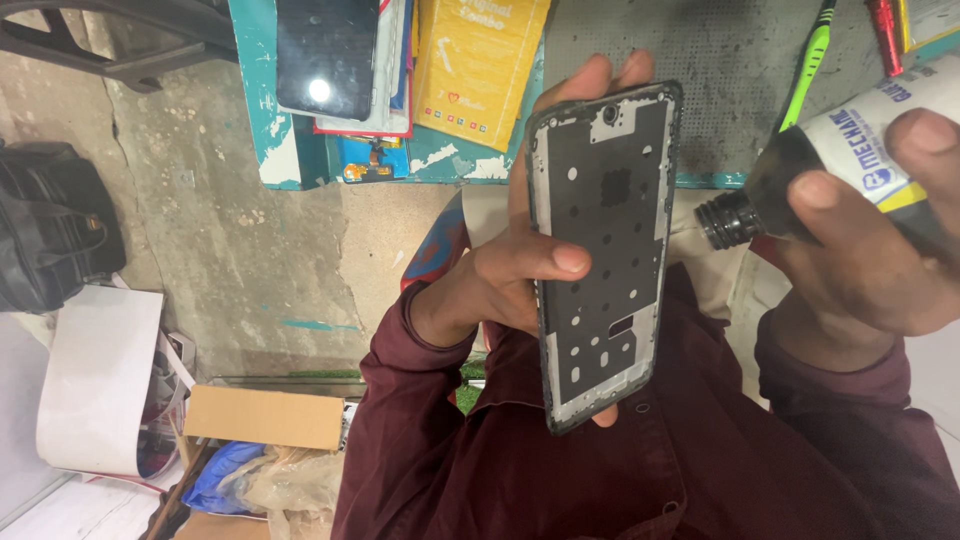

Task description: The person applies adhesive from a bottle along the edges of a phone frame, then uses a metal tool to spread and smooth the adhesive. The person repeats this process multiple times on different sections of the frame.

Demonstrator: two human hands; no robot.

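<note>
We held a phone frame (603, 255) upright in our left hand (500, 275), closed around it: the thumb lay across its left edge and the fingertips showed over its top and below its bottom corner. The frame was dark, with grey patches at top and bottom and small holes across its middle plate. Just to its right, our right hand (875, 250) gripped a tube (850, 150), white with a black neck, its threaded nozzle pointing at the frame's right edge but not touching it. Both wrists came out of dark red sleeves (430, 430) low in the view.

Beyond the hands ran the edge of a teal workbench (262, 110). On it lay a dark phone screen (325, 55) reflecting a light, a yellow packet (478, 65) beside it, a grey mat (720, 70), and a green toothbrush (808, 65).

Farther off on the concrete floor sat a black bag (50, 225), a white roll (95, 385) and a cardboard box (265, 415)
</note>
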